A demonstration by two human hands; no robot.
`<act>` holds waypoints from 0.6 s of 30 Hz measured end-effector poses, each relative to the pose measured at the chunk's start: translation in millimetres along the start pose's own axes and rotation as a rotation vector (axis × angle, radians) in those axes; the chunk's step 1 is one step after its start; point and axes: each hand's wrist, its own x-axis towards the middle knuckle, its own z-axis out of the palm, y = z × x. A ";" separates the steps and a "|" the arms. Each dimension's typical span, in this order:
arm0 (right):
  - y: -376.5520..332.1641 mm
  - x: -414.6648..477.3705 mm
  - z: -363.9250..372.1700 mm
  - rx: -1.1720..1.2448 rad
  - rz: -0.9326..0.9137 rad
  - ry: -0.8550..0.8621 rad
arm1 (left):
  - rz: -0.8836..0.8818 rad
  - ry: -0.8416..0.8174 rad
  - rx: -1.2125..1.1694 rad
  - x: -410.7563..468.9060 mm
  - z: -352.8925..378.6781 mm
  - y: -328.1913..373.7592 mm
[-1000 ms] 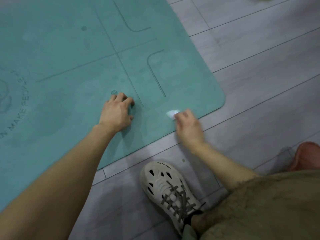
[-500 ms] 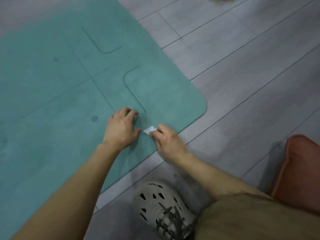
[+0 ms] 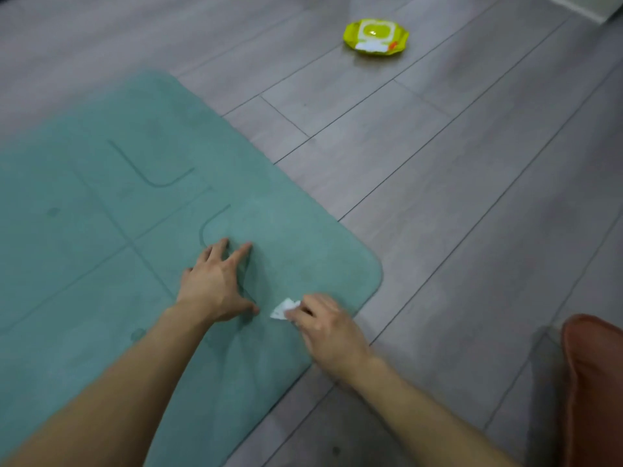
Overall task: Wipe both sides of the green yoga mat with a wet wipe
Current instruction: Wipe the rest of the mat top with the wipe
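The green yoga mat (image 3: 101,230) lies flat on the grey floor, its rounded corner at centre right, with dark guide lines on its top. My left hand (image 3: 215,284) presses flat on the mat with fingers spread, near the corner. Just right of it, my right hand (image 3: 323,326) holds a small white wet wipe (image 3: 285,308) against the mat close to its near edge; only a folded tip of the wipe shows beyond the fingers.
A yellow-green pack of wet wipes (image 3: 376,37) lies on the grey plank floor (image 3: 455,197) far ahead to the right. A reddish-brown cushion (image 3: 593,382) sits at the lower right edge.
The view has tilted up, bringing the wipe pack into sight and dropping the shoe out. My left fingers have spread out flatter. My right hand with the wipe stays beside the left hand.
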 end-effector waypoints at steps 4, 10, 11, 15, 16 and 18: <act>67.2 21.4 -40.2 -0.133 0.525 0.272 | -0.007 0.000 0.029 5.3 2.8 1.2; 3.2 16.6 2.1 -0.107 0.122 0.041 | 0.008 0.034 0.042 6.4 3.6 0.6; 4.1 12.8 3.0 -0.129 -0.001 -0.027 | 0.019 0.039 0.046 5.7 4.1 0.0; 64.2 31.7 -26.8 -0.120 0.453 0.223 | 0.025 0.039 0.060 1.9 4.4 1.2; 70.5 36.5 -29.6 -0.149 0.578 0.286 | 0.022 0.035 0.065 2.3 2.6 3.0; 51.7 42.3 -17.0 -0.155 0.654 0.335 | 0.019 0.029 0.071 2.5 0.1 4.9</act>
